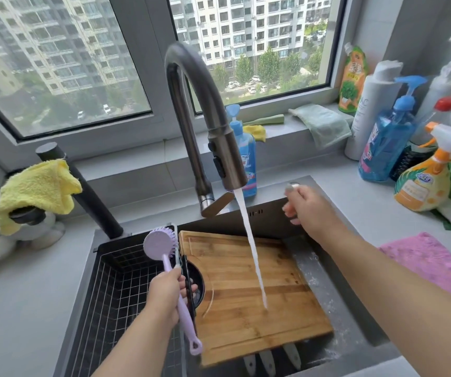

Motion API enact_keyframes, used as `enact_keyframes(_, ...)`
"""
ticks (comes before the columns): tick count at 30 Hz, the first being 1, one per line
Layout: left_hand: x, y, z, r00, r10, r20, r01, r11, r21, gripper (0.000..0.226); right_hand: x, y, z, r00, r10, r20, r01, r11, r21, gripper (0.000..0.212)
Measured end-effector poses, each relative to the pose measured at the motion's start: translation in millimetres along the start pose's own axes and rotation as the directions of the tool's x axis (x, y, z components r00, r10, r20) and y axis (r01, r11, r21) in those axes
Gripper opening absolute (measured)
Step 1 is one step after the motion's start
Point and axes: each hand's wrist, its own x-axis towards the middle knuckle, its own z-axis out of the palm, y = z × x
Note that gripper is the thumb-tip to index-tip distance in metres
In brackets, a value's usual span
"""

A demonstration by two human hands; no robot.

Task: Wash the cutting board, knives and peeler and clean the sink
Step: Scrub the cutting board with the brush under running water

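From the head camera, the wooden cutting board (251, 292) lies flat in the sink (335, 308), tilted a little askew, its grain striped light and dark with a groove running round the edge. Water (251, 248) pours from the tall curved faucet (191, 110) and lands on the board near its middle. Three pale knife handles (270, 361) poke out from under the board's near edge. The left hand (164, 295) is curled round the handle of a lilac dish brush (161, 244), bristles up, held over the seam between the board and the black wire basket (115, 284) that fills the left part of the sink. The right hand (306, 205) reaches to the sink's back right corner, fingers bent around a small metal knob (291, 186); whether it truly grips it I cannot tell. A strip of wet sink floor shows open along the board's right side. On the counter to the right lies a pink cloth (431, 262), with spray bottles (422, 180) crowded behind; a yellow cloth (36, 189) hangs at the left
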Motion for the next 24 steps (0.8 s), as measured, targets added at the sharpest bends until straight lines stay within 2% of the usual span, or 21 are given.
enact_keyframes(3,4,1,10,0.997,-0.011,-0.071,0.013,1.000,0.028,0.028,-5,68,-2,0.962,0.271,0.040,-0.266,0.959,-0.095,0.043)
enact_keyframes(6,6,1,25,0.991,-0.003,-0.137,0.008,0.999,0.038,0.032,-12,121,0,0.897,0.438,0.057,-0.428,0.894,-0.133,0.045)
enact_keyframes(9,3,4,41,0.976,0.011,-0.218,0.000,0.999,0.053,0.033,-17,152,5,0.845,0.529,0.079,-0.519,0.847,-0.118,0.040)
enact_keyframes(13,-1,8,54,0.949,0.030,-0.313,0.039,0.977,0.211,0.061,-19,172,9,0.797,0.595,0.104,-0.582,0.802,-0.134,0.038)
enact_keyframes(17,-14,9,63,0.968,0.052,-0.244,-0.024,0.993,0.119,0.044,-19,186,8,0.749,0.654,0.106,-0.648,0.756,-0.089,0.026)
enact_keyframes(20,-32,9,65,0.990,0.064,-0.129,-0.064,0.998,0.004,0.023,-17,195,9,0.672,0.732,0.108,-0.733,0.679,-0.044,0.030)
enact_keyframes(24,-62,13,59,0.995,0.091,0.043,-0.088,0.993,-0.084,0.020,-15,200,13,0.597,0.799,0.080,-0.802,0.596,0.036,0.035)
